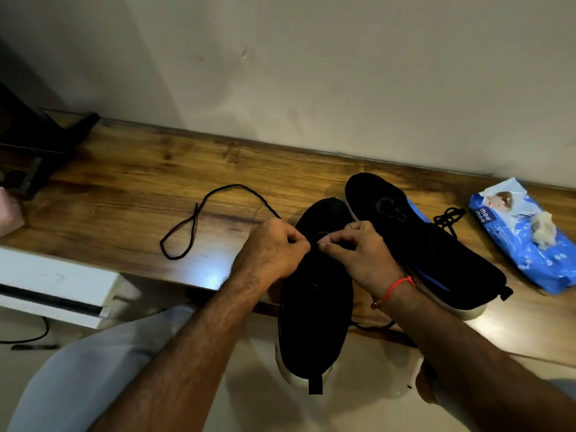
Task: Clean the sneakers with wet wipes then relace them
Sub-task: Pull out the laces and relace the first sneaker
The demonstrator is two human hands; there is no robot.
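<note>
A black sneaker (314, 313) with a white sole lies toe-away on the front edge of the wooden table (124, 188), its heel hanging over the edge. My left hand (274, 247) pinches a black lace (199, 222) near the eyelets; the lace loops away to the left across the table. My right hand (358, 251), with a red thread on the wrist, pinches at the same eyelet area from the other side. A second black sneaker (420, 241) with a blue stripe lies to the right, its laces in a tangle behind it.
A blue pack of wet wipes (530, 244) with a used wipe on top lies at the table's right end. A wall runs behind the table. Dark objects (37, 151) sit at the far left. A white unit (56, 285) stands below left.
</note>
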